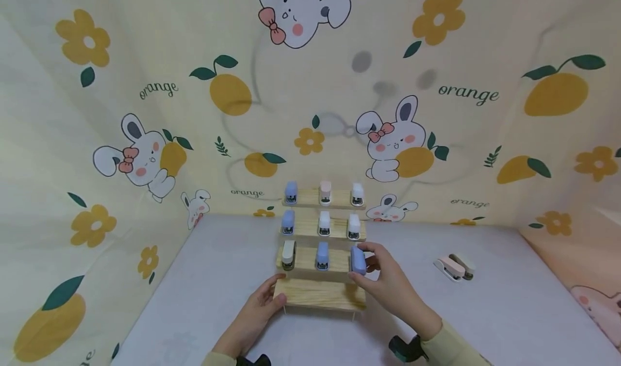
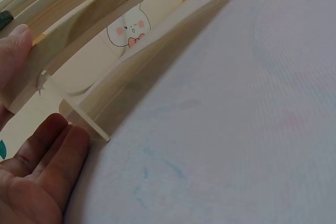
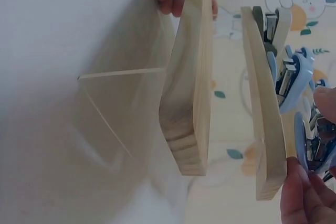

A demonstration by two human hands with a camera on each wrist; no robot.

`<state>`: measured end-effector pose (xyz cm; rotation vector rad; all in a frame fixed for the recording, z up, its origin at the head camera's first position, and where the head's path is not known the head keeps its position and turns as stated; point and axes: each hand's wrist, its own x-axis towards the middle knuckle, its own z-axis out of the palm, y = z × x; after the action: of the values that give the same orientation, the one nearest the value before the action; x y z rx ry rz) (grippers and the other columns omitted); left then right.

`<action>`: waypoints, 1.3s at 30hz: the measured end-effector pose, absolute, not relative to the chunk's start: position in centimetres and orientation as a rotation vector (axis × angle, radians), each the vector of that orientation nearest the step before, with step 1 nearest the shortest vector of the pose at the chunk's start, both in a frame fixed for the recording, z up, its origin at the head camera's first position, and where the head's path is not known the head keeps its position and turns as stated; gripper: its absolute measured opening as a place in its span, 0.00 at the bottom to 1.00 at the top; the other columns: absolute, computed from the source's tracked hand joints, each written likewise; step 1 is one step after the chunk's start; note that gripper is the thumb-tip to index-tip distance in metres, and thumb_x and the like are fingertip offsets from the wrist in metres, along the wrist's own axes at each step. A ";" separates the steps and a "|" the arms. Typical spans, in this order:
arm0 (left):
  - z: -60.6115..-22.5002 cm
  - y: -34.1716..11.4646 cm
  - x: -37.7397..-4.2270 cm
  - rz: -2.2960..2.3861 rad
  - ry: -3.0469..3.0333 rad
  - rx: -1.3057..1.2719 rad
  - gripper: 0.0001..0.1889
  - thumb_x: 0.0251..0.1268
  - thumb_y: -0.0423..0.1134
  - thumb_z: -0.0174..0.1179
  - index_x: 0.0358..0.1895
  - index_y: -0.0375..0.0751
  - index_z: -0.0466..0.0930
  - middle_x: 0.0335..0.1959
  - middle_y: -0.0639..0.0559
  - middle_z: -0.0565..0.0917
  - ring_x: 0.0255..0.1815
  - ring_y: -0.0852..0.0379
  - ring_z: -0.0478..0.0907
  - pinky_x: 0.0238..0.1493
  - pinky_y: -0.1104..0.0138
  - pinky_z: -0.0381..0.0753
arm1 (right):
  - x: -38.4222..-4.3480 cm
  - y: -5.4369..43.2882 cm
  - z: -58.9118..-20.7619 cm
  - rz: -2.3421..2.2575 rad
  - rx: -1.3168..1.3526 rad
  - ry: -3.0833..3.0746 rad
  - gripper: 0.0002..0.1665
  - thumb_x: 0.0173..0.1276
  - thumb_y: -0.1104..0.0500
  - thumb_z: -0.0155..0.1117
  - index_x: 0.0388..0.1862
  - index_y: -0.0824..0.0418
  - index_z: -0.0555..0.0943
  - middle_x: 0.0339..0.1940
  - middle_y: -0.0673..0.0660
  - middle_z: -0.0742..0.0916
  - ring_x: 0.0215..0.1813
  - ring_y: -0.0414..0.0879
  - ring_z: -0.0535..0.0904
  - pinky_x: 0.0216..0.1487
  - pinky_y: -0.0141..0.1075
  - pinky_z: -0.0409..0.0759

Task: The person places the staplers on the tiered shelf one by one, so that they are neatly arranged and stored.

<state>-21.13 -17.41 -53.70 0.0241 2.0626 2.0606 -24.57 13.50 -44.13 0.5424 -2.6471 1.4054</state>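
A wooden tiered stand (image 1: 320,296) with clear supports holds small staplers in rows on its upper steps. My left hand (image 1: 258,308) grips the left end of the lowest board, thumb on top; in the left wrist view some of its fingers (image 2: 68,156) lie beneath, beside a clear support. At the right end of the step above, my right hand (image 1: 392,282) pinches a blue stapler (image 1: 358,261) between thumb and fingers. On that same step stand another blue stapler (image 1: 322,256) in the middle and a white and dark stapler (image 1: 288,254) at the left.
Two more staplers, one pink (image 1: 451,268) and one dark and pale (image 1: 463,266), lie side by side on the white tabletop (image 1: 490,312) to the right. A patterned cloth (image 1: 310,85) with rabbits and oranges hangs behind the stand.
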 end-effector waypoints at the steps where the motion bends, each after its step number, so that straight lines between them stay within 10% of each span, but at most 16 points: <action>1: -53.7 -17.4 -21.1 2.061 2.058 0.022 0.38 0.67 0.54 0.58 0.75 0.44 0.56 0.68 0.37 0.65 0.68 0.45 0.65 0.68 0.57 0.64 | -24.6 13.5 -44.2 1.401 0.551 -2.637 0.39 0.57 0.51 0.76 0.64 0.55 0.68 0.48 0.51 0.79 0.44 0.43 0.76 0.42 0.38 0.79; 39: -53.7 -17.4 -21.1 2.068 2.054 0.030 0.38 0.67 0.53 0.59 0.75 0.43 0.56 0.71 0.34 0.61 0.71 0.44 0.59 0.69 0.57 0.61 | -26.5 12.9 -46.1 1.491 0.391 -2.639 0.42 0.51 0.46 0.79 0.59 0.59 0.67 0.56 0.55 0.77 0.59 0.52 0.70 0.58 0.54 0.70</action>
<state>-21.05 -17.42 -53.74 0.0300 2.0541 2.0677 -26.49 12.88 -46.14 0.3909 -2.6392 1.4906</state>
